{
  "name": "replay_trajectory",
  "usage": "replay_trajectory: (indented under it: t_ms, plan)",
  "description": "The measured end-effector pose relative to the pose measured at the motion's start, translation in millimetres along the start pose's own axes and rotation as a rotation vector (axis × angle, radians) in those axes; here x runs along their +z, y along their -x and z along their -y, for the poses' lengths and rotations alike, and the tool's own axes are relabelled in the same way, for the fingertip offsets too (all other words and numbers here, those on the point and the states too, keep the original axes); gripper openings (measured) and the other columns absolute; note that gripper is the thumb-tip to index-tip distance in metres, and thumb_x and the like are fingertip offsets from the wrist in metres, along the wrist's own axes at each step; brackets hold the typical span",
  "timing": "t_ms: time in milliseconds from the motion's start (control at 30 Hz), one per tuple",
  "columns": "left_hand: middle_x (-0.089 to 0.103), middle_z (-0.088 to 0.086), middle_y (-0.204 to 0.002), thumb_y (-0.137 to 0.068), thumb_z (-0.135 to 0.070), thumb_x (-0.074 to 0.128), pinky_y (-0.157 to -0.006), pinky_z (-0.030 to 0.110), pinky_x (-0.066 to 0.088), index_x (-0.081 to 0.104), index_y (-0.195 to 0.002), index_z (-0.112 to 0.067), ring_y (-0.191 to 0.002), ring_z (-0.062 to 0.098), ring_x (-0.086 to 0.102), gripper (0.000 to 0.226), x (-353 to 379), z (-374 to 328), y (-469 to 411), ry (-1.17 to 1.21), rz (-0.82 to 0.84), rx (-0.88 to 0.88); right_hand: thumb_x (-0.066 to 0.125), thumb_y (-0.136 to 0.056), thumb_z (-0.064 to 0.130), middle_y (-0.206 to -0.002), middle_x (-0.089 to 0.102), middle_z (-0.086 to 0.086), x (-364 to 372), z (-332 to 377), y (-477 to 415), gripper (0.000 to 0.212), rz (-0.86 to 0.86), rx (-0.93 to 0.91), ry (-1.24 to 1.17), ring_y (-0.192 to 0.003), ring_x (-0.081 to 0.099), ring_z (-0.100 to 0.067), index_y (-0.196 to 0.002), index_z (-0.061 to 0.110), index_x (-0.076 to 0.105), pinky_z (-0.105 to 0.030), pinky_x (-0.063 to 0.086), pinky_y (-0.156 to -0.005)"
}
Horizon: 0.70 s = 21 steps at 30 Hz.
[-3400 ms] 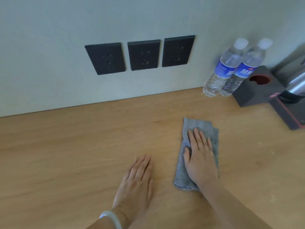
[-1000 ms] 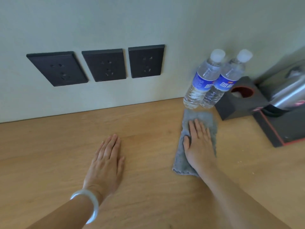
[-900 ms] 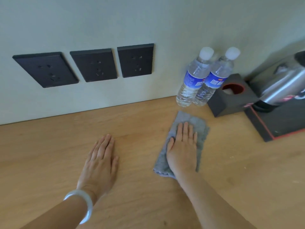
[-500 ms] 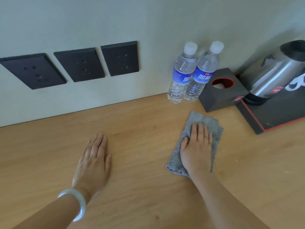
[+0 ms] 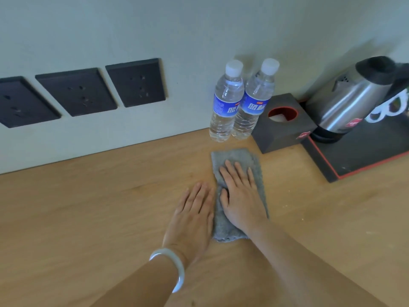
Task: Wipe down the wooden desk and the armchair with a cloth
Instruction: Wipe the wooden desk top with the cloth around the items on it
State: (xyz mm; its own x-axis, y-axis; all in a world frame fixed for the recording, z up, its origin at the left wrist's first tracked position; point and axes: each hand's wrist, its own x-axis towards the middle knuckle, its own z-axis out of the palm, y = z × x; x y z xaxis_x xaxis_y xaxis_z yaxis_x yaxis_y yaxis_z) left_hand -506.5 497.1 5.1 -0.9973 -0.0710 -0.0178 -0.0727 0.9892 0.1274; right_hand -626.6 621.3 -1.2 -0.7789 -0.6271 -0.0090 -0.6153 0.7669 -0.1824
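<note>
Three black socket plates [image 5: 77, 91] sit in a row on the pale wall [image 5: 199, 29]. Two capped water bottles [image 5: 225, 100] with blue labels stand upright at the foot of the wall, touching each other. Just right of them is a black box [image 5: 283, 129] with a red-rimmed round opening. Beside it a steel kettle [image 5: 349, 98] stands on a black, red-edged tray [image 5: 363, 151].

The frame's left edge cuts off the leftmost of 3 socket plates [image 5: 20, 103]. The right edge crops the kettle [image 5: 349, 100] and its black tray [image 5: 363, 151]. The right hand [image 5: 241, 196] hides the middle of the grey cloth [image 5: 234, 156]; both forearms [image 5: 309, 269] run out at the bottom.
</note>
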Motion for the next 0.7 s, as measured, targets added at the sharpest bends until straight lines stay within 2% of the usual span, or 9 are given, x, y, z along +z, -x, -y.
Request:
replay_trajectory:
  t_ms: [100, 233, 333, 367, 433, 500, 533, 633, 700]
  plan:
    - [0.022, 0.007, -0.159, -0.1, -0.033, 0.021, -0.12, 0.044, 0.019, 0.025, -0.152, -0.011, -0.149, 0.021, 0.014, 0.057, -1, 0, -2, 0.007, 0.024, -0.012, 0.035, -0.095, 0.035, -0.162, 0.018, -0.003, -6, -17, -42, 0.056, -0.026, -0.009, -0.04, -0.15, 0.009, -0.019, -0.149, 0.018, 0.032, -0.042, 0.007, -0.122]
    - [0.017, 0.005, -0.161, -0.1, -0.034, 0.02, -0.121, 0.042, 0.014, 0.019, -0.154, -0.013, -0.149, 0.019, 0.009, 0.057, -1, 0, -2, 0.01, 0.037, -0.032, 0.038, -0.097, 0.034, -0.16, 0.024, -0.004, -6, -19, -66, 0.056, -0.083, 0.2, -0.076, -0.148, 0.016, -0.018, -0.15, 0.015, 0.029, -0.037, 0.007, -0.122]
    - [0.02, 0.006, -0.16, -0.099, -0.034, 0.021, -0.118, 0.041, 0.015, 0.022, -0.153, -0.012, -0.149, 0.02, 0.012, 0.058, -2, -1, -3, 0.016, 0.05, -0.023, 0.037, -0.098, 0.033, -0.158, 0.028, -0.011, -5, -2, -40, 0.056, -0.164, 0.362, -0.099, -0.148, 0.02, -0.024, -0.149, 0.009, 0.031, -0.041, 0.014, -0.122]
    - [0.024, 0.008, -0.159, -0.098, -0.034, 0.022, -0.117, 0.042, 0.016, 0.025, -0.151, -0.011, -0.148, 0.022, 0.016, 0.058, -2, -1, -3, 0.023, 0.056, -0.012, 0.036, -0.098, 0.033, -0.157, 0.029, -0.014, -2, 4, -24, 0.056, -0.175, 0.355, -0.087, -0.147, 0.021, -0.026, -0.148, 0.007, 0.033, -0.043, 0.017, -0.121]
    - [0.028, 0.009, -0.157, -0.098, -0.035, 0.023, -0.114, 0.042, 0.017, 0.029, -0.15, -0.009, -0.147, 0.024, 0.02, 0.058, -3, -1, -2, 0.015, 0.058, 0.004, 0.03, -0.099, 0.036, -0.157, 0.028, -0.013, 3, 10, 13, 0.057, -0.127, 0.222, -0.06, -0.148, 0.02, -0.025, -0.148, 0.008, 0.034, -0.045, 0.019, -0.12]
    - [0.027, 0.007, -0.158, -0.1, -0.034, 0.024, -0.116, 0.042, 0.016, 0.03, -0.15, -0.011, -0.147, 0.021, 0.019, 0.056, -2, 0, -1, 0.029, 0.051, -0.012, 0.028, -0.098, 0.039, -0.159, 0.024, -0.009, 1, -13, 30, 0.058, -0.082, 0.14, -0.02, -0.149, 0.015, -0.021, -0.15, 0.011, 0.031, -0.043, 0.016, -0.121]
    - [0.026, 0.006, -0.158, -0.1, -0.034, 0.025, -0.116, 0.041, 0.016, 0.029, -0.151, -0.012, -0.148, 0.02, 0.018, 0.056, -2, 0, -1, 0.041, 0.046, -0.023, 0.027, -0.099, 0.04, -0.16, 0.021, -0.009, -3, -30, 28, 0.059, -0.085, 0.18, 0.002, -0.15, 0.014, -0.021, -0.151, 0.012, 0.029, -0.043, 0.015, -0.121]
    - [0.025, 0.005, -0.159, -0.098, -0.035, 0.027, -0.117, 0.041, 0.016, 0.029, -0.151, -0.013, -0.148, 0.02, 0.018, 0.057, -3, -1, -2, 0.028, 0.038, -0.033, 0.026, -0.101, 0.039, -0.163, 0.01, -0.01, -15, -67, 4, 0.062, -0.072, 0.462, 0.057, -0.151, 0.006, -0.023, -0.155, 0.011, 0.014, -0.043, 0.006, -0.122]
    - [0.025, 0.005, -0.158, -0.098, -0.035, 0.027, -0.117, 0.041, 0.016, 0.03, -0.151, -0.013, -0.147, 0.02, 0.019, 0.057, -4, -2, -3, 0.021, 0.048, -0.038, 0.023, -0.102, 0.036, -0.163, 0.005, -0.013, -16, -59, -5, 0.062, -0.065, 0.556, 0.033, -0.151, 0.001, -0.025, -0.155, 0.008, 0.007, -0.044, 0.003, -0.122]
